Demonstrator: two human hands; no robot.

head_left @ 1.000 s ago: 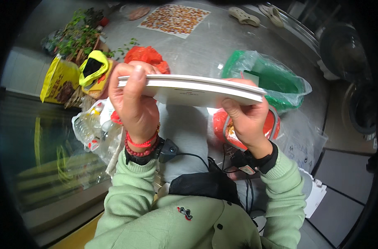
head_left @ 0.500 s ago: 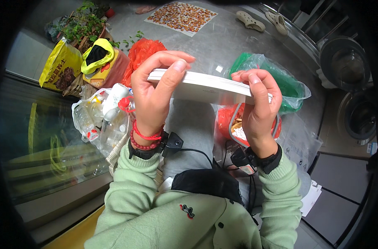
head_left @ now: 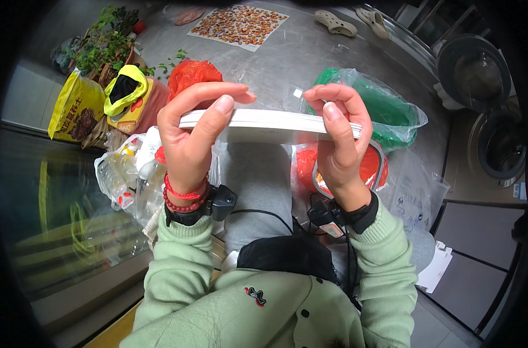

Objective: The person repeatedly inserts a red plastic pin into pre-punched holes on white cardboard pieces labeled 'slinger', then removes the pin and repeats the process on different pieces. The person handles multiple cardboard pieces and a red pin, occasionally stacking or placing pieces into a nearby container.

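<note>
A thin stack of white sheets or boards [head_left: 269, 123] spans the space between my hands above my lap, seen nearly edge-on and slightly bowed. My left hand [head_left: 188, 130] grips its left end, thumb on the near side and fingers curled over the far side. Its right end is held by my right hand [head_left: 342, 133] in the same manner, with the fingertips raised above the edge. Faint print shows on the near face, too small to read. Whether the stack is loose paper or card, I cannot tell.
Below my right hand sits a bin with a red liner [head_left: 383, 168], beside a green plastic bag [head_left: 385, 110]. A clear bag of empty bottles [head_left: 127, 168] lies at left, near a red bag [head_left: 194, 75]. Farther off are a yellow bag [head_left: 78, 110], plants [head_left: 104, 52] and clogs [head_left: 335, 23].
Both hands have shifted a little left with the white stack, and its right end sits slightly lower. The surroundings have also slid slightly left in the view. The grip looks the same.
</note>
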